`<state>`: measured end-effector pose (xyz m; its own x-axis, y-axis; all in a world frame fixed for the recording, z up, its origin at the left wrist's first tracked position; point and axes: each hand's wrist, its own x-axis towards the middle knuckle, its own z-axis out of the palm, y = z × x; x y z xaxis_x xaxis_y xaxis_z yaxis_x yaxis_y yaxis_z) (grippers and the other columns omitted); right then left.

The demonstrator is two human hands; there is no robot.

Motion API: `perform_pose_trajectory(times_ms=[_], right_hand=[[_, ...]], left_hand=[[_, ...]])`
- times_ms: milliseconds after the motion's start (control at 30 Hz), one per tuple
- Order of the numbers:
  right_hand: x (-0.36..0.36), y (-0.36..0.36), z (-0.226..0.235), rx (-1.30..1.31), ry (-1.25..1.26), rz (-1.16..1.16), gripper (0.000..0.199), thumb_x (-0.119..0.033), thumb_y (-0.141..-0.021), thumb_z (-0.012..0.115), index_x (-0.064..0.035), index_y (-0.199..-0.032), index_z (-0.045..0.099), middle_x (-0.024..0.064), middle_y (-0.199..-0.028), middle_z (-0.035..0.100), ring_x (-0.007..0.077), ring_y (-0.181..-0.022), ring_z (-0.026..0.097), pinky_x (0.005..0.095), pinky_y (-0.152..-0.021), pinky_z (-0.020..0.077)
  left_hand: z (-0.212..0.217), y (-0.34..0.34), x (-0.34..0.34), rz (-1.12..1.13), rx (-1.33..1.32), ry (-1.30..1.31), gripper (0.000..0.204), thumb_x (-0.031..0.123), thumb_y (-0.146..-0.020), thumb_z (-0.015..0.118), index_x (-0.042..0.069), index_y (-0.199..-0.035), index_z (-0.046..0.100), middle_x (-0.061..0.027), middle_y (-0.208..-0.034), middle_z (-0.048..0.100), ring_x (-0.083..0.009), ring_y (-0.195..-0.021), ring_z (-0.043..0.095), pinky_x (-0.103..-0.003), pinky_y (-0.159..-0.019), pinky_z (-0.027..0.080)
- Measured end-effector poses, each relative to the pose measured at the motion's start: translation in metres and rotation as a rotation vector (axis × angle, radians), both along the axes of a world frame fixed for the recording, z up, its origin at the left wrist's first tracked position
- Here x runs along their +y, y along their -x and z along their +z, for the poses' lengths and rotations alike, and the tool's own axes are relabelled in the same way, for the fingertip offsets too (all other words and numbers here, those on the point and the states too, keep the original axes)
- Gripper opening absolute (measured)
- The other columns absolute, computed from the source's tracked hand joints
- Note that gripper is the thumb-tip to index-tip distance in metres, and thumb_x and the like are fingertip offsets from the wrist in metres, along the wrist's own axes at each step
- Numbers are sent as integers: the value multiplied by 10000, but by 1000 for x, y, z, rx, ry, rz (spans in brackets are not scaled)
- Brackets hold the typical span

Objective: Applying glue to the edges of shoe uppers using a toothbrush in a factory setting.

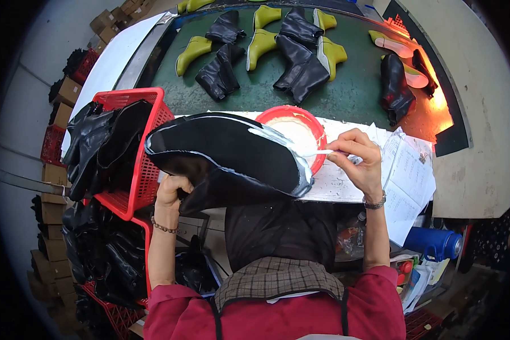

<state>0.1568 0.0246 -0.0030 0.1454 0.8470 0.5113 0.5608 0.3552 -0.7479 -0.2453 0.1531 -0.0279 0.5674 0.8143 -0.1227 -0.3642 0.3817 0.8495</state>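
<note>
The work looks to be partway along, judging by the white line of paste already running around much of the rim of the black boot's upturned bottom (226,153); the near edge by the heel appears bare, so some of the rim seems left to coat.

At the left edge of the bench, a red plastic basket (153,113) is standing tilted and is holding a heap of black boot uppers (99,144), spilling over its side. More black uppers are lying below it, toward the floor.

The left hand (171,190) is gripping the boot from underneath, fingers curled tight around its shaft, holding the bottom face-up over the near edge of the bench, just in front of the person's chest.

Behind the toe of the boot, a red bowl (317,127) is sitting on the paper-covered bench, and it is holding a white paste; the boot's toe is overlapping its near rim.

The right hand (360,161) is pinching a small white brush (317,152) between thumb and fingertips, the other fingers folded, and is laying its tip at the boot's toe end, beside the bowl.

Beyond the bench, a green conveyor belt (345,90) is carrying black boots on yellow-green lasts (260,45). At the right corner, loose paper sheets (405,181) are hanging over the bench edge, with a blue flask (433,242) lying beneath.
</note>
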Motion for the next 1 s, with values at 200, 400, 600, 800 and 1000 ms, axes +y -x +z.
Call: perform_pose_trajectory(times_ms=[200, 400, 600, 800, 1000], right_hand=[[21, 6, 20, -146, -70, 48, 146, -129, -815, 804, -94, -957, 794, 16, -868, 698, 129, -756, 600, 289, -766, 361], [37, 7, 31, -174, -102, 126, 149, -162, -815, 809, -107, -953, 800, -1, -848, 692, 115, -755, 578, 287, -782, 347], [46, 8, 43, -281, -55, 235, 142, -155, -813, 806, -104, -945, 802, -9, -831, 695, 113, -767, 592, 306, -802, 355], [60, 12, 53, -348, -10, 299, 135, -166, -803, 814, -114, -927, 804, -8, -820, 679, 107, -755, 585, 299, -806, 341], [78, 28, 58, -336, -141, 327, 164, -161, -774, 831, -114, -928, 803, -2, -841, 677, 120, -791, 592, 299, -812, 347]], left_hand=[[5, -18, -10, -120, 203, 54, 394, -124, -594, 538, -115, -964, 673, -114, -732, 672, -126, -505, 567, -223, -459, 412], [18, -42, -23, -184, 325, 72, 282, -114, -618, 543, -100, -871, 665, -100, -659, 641, -116, -487, 533, -231, -453, 382], [14, -51, -30, -347, 420, 148, 130, -115, -656, 540, -42, -725, 623, -37, -572, 540, -87, -482, 455, -240, -451, 319], [35, -70, -36, -460, 470, 201, 235, -135, -661, 515, -38, -848, 618, 3, -637, 519, -66, -522, 439, -240, -462, 317], [21, -79, -37, -539, 488, 196, 303, -130, -647, 521, -33, -915, 623, 6, -659, 532, -71, -544, 459, -238, -478, 340]])
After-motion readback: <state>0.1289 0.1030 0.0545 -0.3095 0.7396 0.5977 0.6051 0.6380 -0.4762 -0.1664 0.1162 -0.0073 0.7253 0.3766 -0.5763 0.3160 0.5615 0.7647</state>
